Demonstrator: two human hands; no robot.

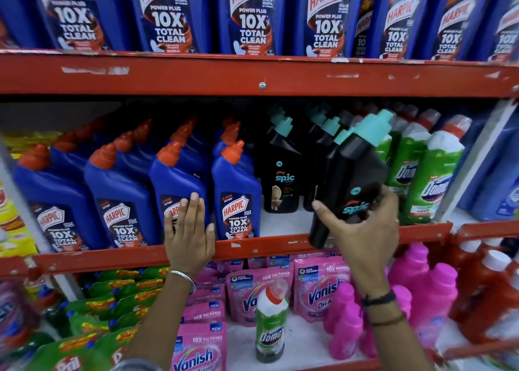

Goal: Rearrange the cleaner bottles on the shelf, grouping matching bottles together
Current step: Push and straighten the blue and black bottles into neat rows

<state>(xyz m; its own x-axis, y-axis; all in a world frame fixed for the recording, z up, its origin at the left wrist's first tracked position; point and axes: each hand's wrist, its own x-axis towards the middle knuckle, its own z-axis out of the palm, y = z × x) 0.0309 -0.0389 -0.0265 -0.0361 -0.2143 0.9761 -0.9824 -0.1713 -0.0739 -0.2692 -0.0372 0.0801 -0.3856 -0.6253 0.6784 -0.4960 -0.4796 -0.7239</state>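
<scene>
My right hand [362, 230] grips a black Spic bottle [351, 179] with a teal cap, tilted to the right, its base at the front lip of the middle shelf [252, 248]. More black Spic bottles [280, 174] stand behind and to its left. My left hand [189, 230] lies flat, fingers spread, against the label of a blue Harpic bottle [177, 179] with an orange cap. Further blue Harpic bottles [236, 191] fill the shelf's left half. Green Domex bottles [432, 174] stand at the right.
Large blue Harpic bottles [247, 17] line the top shelf. Below, a lone green Domex bottle [271, 325] stands among pink Vanish pouches [320, 289], pink bottles [427, 292] and red bottles [483, 292]. Green Pril packs [112, 309] lie at lower left.
</scene>
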